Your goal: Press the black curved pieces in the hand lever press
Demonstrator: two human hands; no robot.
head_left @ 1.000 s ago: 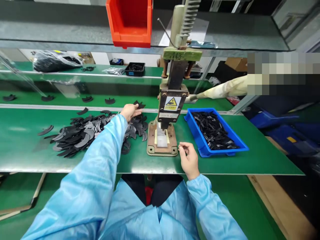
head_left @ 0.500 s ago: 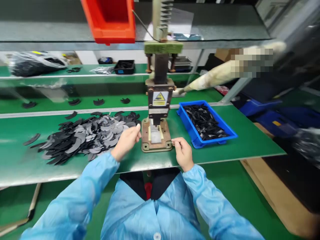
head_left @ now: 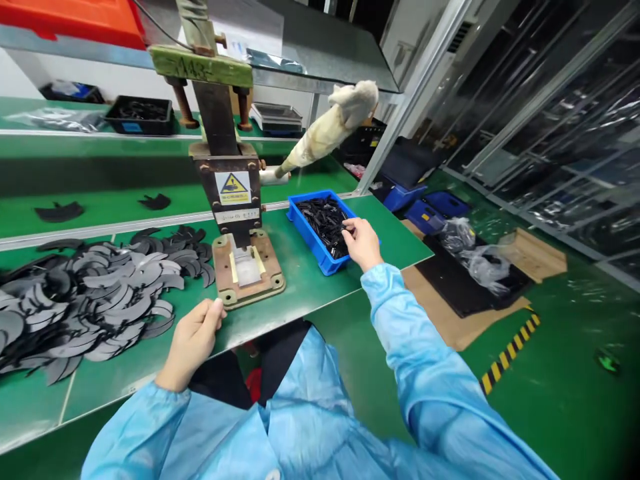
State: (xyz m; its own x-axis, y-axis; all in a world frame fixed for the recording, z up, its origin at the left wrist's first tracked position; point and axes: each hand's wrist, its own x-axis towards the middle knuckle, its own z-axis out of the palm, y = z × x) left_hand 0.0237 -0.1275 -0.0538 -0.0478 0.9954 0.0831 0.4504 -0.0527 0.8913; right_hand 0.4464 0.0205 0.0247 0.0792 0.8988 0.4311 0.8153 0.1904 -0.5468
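Observation:
My right hand is over the near right side of a blue plastic bin, its fingertips pinched at a small black part among the many thin black parts inside. Beside the front left corner of the hand press base, my left hand rests with fingers curled and thumb pressed against them; whatever it may hold is hidden. On the base, a pale fixture block sits under the press ram, with no black part visible on it.
A heap of dark crescent-shaped pieces covers the table left of the press. The press lever, wrapped in pale cloth, sticks out above the bin. Behind stand a black tray and a scale; a red bin hangs upper left.
My right hand has moved from the press base's right corner to the blue bin. My left hand has come down to the base's front left corner. The view has turned right.

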